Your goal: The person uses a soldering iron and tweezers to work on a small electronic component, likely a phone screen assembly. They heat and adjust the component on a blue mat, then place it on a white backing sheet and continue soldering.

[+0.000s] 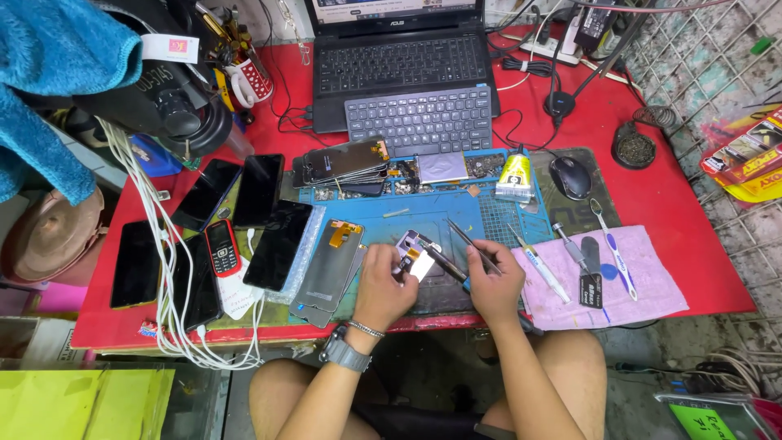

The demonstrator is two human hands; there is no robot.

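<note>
While both forearms rise from the lap toward the red table (652, 171), the left hand (383, 287) curls knuckles-up over a small shiny part (414, 254), its fingers pinching the part's near edge; a watch and a thin bracelet circle that wrist. The right hand (495, 285) sits just beside it, fingers closed narrowly around tweezers (472, 246) whose long dark tips angle up and left, one tip reaching the part. The part lies on the blue mat (423, 213) near the table's front edge, between the two hands.

Glare washes out the part's surface, so its exact kind is hard to tell, and the left fingers hide its lower edge. The laptop (403, 57) is cut off at the top, only a strip of screen showing. Blue cloth (57, 73) at upper left blocks what sits behind it.

Flat black phones (261, 189) with glossy glass faces lie in rows on the left, beside a small red keypad phone (221, 248) and a bundle of white cables (167, 310). A grey screen panel (330, 265) with an orange flex strip lies just left of the left hand. A soft pink cloth (643, 281) on the right carries a toothbrush (611, 246) and slim metal tools. A yellow glue tube (515, 175) and a black mouse (570, 175) lie behind.
</note>
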